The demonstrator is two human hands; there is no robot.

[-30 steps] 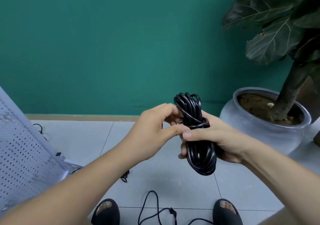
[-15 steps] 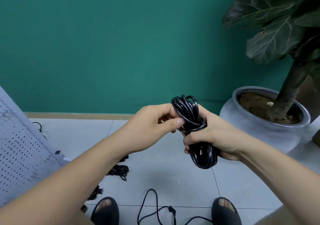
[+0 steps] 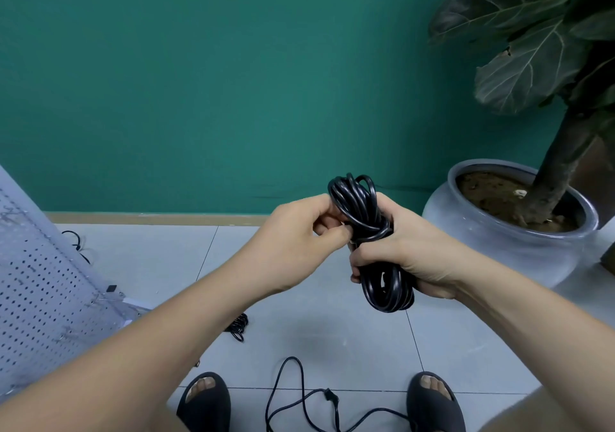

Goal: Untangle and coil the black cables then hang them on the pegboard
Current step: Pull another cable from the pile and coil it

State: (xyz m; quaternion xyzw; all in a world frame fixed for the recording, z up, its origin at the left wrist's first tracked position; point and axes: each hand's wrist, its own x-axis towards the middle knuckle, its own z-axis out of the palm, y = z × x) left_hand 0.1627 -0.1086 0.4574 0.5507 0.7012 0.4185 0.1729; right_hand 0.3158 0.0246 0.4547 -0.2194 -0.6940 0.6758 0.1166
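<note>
1. Head view: the coiled black cable is held upright in mid-air above the tiled floor, at scene centre.
2. The right-hand grip has its fingers curled round the coil's lower half, clamping it.
3. The left-hand grip pinches a wrap strand at the coil's waist.
4. The white pegboard leans at the left, well apart from the coil.
5. A loose black cable lies on the near floor between two sandalled feet.
6. A small coil lies near the pegboard's foot.
7. A grey plant pot stands at the right.
</note>
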